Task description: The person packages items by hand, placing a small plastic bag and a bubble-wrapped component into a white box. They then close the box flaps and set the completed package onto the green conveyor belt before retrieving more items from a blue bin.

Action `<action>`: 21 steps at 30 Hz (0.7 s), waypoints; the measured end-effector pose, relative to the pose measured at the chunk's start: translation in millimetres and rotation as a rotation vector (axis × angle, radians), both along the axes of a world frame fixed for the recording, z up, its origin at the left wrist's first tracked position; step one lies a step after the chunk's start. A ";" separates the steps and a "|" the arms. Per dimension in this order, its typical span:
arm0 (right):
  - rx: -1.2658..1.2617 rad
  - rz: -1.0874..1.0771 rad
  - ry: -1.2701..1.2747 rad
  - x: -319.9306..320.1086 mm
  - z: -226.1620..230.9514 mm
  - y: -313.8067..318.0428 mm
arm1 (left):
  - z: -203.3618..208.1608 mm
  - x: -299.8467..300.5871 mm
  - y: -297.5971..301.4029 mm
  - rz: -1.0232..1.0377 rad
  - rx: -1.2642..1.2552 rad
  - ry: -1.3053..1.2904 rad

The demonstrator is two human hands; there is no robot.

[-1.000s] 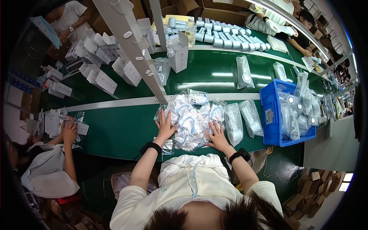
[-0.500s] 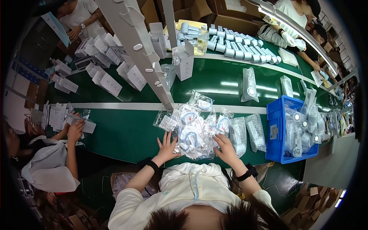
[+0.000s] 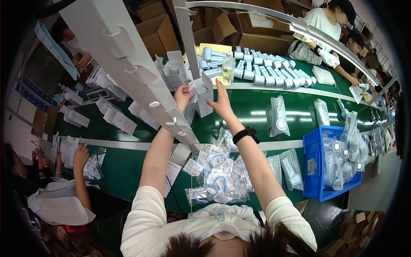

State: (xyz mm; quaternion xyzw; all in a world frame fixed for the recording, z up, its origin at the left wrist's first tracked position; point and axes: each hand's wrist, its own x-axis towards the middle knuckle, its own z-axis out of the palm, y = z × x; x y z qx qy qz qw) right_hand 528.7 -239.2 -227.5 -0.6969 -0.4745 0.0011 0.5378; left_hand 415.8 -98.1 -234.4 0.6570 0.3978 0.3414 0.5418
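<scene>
Both my arms stretch forward across the table to an upright white carton (image 3: 204, 102) with its top flap raised. My left hand (image 3: 183, 97) is at the carton's left side, its fingers closed at some clear plastic wrapping (image 3: 192, 89); exactly what they grip is partly hidden. On the carton's other side, my right hand (image 3: 221, 104) is open, thumb and fingers apart, close to the carton wall. Beneath my forearms lies a pile of small clear bags (image 3: 218, 175) with white and blue contents. Left of that pile is another white carton (image 3: 172, 173), partly behind my left forearm.
A slanting metal post (image 3: 141, 81) rises just left of my hands. Grey-blue cylindrical devices (image 3: 265, 70) stand in rows behind, near a clear bottle (image 3: 228, 68). To the right is a blue bin (image 3: 312, 165) of bubble-wrapped items. A co-worker's hand (image 3: 80, 156) works at left.
Both hands have left the bag pile and reached forward to the upright carton. A white carton now shows left of the pile. The whole view has shifted somewhat.
</scene>
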 end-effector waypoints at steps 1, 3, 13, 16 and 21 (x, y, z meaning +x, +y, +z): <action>-0.019 0.081 0.007 1.8 -5.9 17.1 | -9.9 3.9 3.7 -0.032 0.095 0.004; -0.058 0.145 0.082 -1.4 -11.5 34.1 | -20.4 4.9 7.7 -0.100 0.281 0.016; 0.073 0.022 -0.107 -7.8 -41.9 33.2 | -5.2 -18.3 16.3 -0.358 0.832 0.400; 0.013 0.061 0.126 -19.1 -17.5 -9.7 | 12.5 -81.3 12.4 0.050 0.691 -0.248; -0.083 0.045 0.525 -68.4 -43.3 -120.3 | -21.4 -233.0 -73.1 -0.108 0.390 0.630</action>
